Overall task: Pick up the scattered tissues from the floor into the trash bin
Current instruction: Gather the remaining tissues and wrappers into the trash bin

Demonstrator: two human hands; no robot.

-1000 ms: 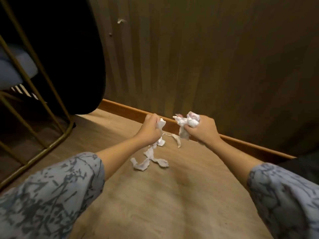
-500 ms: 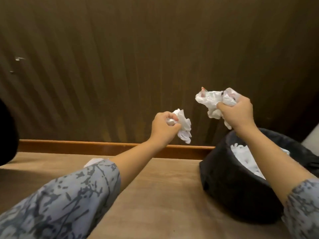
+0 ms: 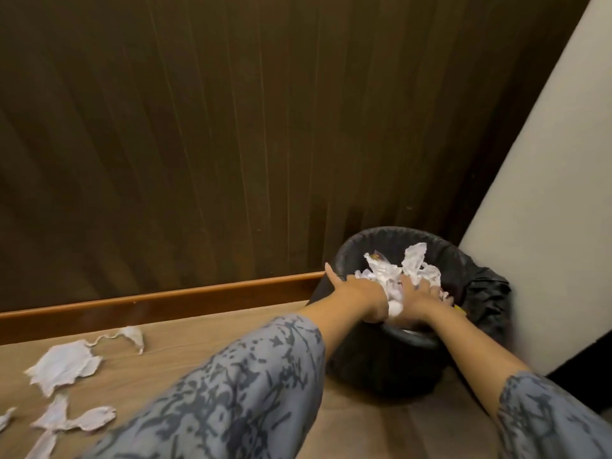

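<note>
A round trash bin lined with a black bag stands in the corner, filled with crumpled white tissues. Both my hands are inside its mouth, side by side. My left hand lies palm down on the tissues with its thumb spread toward the rim. My right hand rests beside it, fingers splayed over the pile. Neither hand is closed around anything. Torn tissue pieces lie on the wooden floor at the lower left: a large flat one, a thin curled strip and a ragged piece.
A dark panelled wall with a wooden baseboard runs behind the bin. A pale wall rises directly right of the bin. My patterned grey sleeves fill the lower frame.
Both hands went from holding tissue wads in the air beside the bin down into the bin's mouth, and their fingers have spread. The view has swung right; floor tissues now show at the left.
</note>
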